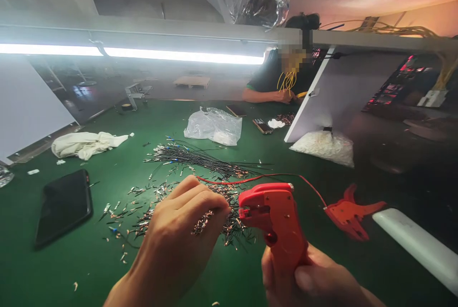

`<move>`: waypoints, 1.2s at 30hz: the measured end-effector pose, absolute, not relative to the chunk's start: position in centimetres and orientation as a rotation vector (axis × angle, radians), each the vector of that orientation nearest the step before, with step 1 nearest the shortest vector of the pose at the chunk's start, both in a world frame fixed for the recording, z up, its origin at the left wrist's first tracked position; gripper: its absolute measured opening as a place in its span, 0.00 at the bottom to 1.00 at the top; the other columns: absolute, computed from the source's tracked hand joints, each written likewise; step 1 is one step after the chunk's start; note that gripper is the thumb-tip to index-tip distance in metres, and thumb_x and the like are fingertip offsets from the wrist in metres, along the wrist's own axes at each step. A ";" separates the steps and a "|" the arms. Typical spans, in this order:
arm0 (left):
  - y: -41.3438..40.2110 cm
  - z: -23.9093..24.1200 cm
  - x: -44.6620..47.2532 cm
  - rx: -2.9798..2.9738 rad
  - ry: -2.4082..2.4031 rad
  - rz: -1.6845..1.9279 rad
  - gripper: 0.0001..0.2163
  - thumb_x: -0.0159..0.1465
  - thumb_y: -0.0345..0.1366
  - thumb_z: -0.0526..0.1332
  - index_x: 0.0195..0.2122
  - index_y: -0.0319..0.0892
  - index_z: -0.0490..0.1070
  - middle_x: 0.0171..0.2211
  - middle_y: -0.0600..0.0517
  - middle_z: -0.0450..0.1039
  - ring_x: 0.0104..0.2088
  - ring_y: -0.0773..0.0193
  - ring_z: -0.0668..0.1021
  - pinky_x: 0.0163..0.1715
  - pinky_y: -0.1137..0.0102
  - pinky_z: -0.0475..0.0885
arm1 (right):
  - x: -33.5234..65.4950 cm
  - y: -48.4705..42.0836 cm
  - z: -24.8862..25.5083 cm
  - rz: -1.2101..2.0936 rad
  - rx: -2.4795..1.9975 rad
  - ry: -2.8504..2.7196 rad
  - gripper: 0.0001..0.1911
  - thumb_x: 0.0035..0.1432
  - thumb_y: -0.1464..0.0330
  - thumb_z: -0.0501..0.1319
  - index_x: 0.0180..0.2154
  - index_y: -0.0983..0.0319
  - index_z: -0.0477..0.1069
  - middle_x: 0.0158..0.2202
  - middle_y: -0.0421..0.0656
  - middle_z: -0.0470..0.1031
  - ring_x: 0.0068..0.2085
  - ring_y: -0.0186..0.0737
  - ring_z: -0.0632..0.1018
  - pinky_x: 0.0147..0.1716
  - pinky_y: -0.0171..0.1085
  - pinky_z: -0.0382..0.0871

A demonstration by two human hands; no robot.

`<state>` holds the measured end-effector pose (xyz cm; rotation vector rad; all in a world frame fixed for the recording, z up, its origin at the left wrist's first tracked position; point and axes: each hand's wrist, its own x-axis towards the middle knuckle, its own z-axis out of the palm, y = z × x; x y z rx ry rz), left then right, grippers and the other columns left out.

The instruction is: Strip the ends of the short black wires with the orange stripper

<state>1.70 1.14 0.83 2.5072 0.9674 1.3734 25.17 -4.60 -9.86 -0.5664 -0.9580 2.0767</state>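
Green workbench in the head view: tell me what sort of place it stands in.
Probably a wiring workshop or factory floor: the right hand grips a red wire stripper, cut wire scraps litter the green workbench, and yellow wires hang before a co-worker opposite.

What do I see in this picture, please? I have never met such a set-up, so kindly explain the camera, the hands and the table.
There is no machine here: one camera, worn on a person's head, looks forward and down at their own two bare hands. The right hand grips a red hand tool. The left hand is pinched just before the tool's mouth; whether it holds anything is hard to tell. On the green table lie a bundle of thin black wires, many small clippings, a dark phone, a whitish cloth and a clear plastic bag. Across the table is another person.
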 end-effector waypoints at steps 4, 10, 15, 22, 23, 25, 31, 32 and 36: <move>1.2 0.5 2.1 2.488 0.931 1.361 0.08 0.64 0.22 0.61 0.30 0.42 0.71 0.22 0.57 0.73 0.24 0.69 0.67 0.28 0.72 0.69 | 24.7 -4.3 -9.5 2.052 -0.545 -1.027 0.24 0.48 0.54 0.69 0.34 0.70 0.76 0.24 0.41 0.71 0.25 0.34 0.71 0.29 0.34 0.63; 1.0 0.6 1.9 2.460 0.926 1.334 0.08 0.64 0.23 0.61 0.30 0.43 0.71 0.23 0.58 0.72 0.24 0.70 0.68 0.27 0.73 0.69 | 24.6 -4.0 -9.0 2.056 -0.581 -1.117 0.26 0.48 0.51 0.68 0.35 0.69 0.77 0.24 0.42 0.73 0.26 0.37 0.72 0.32 0.37 0.65; 1.0 0.9 1.6 2.425 1.011 1.363 0.08 0.63 0.24 0.61 0.29 0.43 0.71 0.22 0.59 0.71 0.24 0.71 0.68 0.29 0.73 0.71 | 25.0 -4.3 -9.5 2.051 -0.545 -1.035 0.26 0.50 0.51 0.67 0.37 0.70 0.76 0.23 0.40 0.71 0.24 0.34 0.70 0.30 0.35 0.64; 0.9 0.8 2.2 2.390 0.985 1.366 0.09 0.63 0.24 0.62 0.27 0.43 0.70 0.21 0.60 0.71 0.22 0.72 0.67 0.28 0.74 0.70 | 24.9 -4.1 -8.7 2.056 -0.567 -1.087 0.27 0.50 0.53 0.67 0.38 0.71 0.78 0.24 0.42 0.73 0.25 0.35 0.72 0.31 0.36 0.66; 0.9 0.8 2.3 2.389 0.978 1.367 0.09 0.63 0.24 0.62 0.27 0.43 0.70 0.21 0.60 0.71 0.22 0.72 0.67 0.27 0.74 0.69 | 24.9 -4.1 -8.7 2.056 -0.571 -1.087 0.26 0.50 0.53 0.67 0.38 0.71 0.78 0.25 0.42 0.74 0.25 0.35 0.72 0.31 0.36 0.67; 0.9 0.7 2.3 2.391 0.958 1.369 0.09 0.63 0.23 0.61 0.27 0.42 0.71 0.21 0.59 0.71 0.23 0.72 0.68 0.26 0.74 0.69 | 24.9 -4.0 -8.7 2.056 -0.577 -1.101 0.26 0.49 0.53 0.68 0.38 0.71 0.78 0.27 0.43 0.75 0.26 0.35 0.73 0.33 0.37 0.67; 0.9 0.9 2.1 2.415 0.904 1.347 0.09 0.62 0.22 0.61 0.28 0.42 0.72 0.21 0.60 0.71 0.23 0.73 0.68 0.28 0.76 0.69 | 24.9 -3.9 -8.4 2.025 -0.582 -1.185 0.24 0.51 0.53 0.67 0.35 0.70 0.77 0.24 0.41 0.72 0.26 0.36 0.73 0.33 0.37 0.68; 0.9 0.9 2.1 2.417 0.896 1.353 0.09 0.62 0.22 0.61 0.29 0.42 0.72 0.21 0.60 0.71 0.23 0.73 0.68 0.27 0.77 0.68 | 24.8 -3.9 -8.3 2.016 -0.588 -1.195 0.24 0.52 0.52 0.66 0.34 0.69 0.76 0.23 0.40 0.72 0.26 0.36 0.72 0.32 0.37 0.68; 0.9 1.1 1.9 2.426 0.896 1.341 0.08 0.61 0.22 0.62 0.28 0.41 0.73 0.21 0.60 0.71 0.23 0.74 0.69 0.24 0.79 0.65 | 24.7 -4.2 -8.4 1.979 -0.660 -1.222 0.24 0.51 0.50 0.67 0.31 0.67 0.75 0.23 0.39 0.70 0.26 0.36 0.72 0.31 0.37 0.68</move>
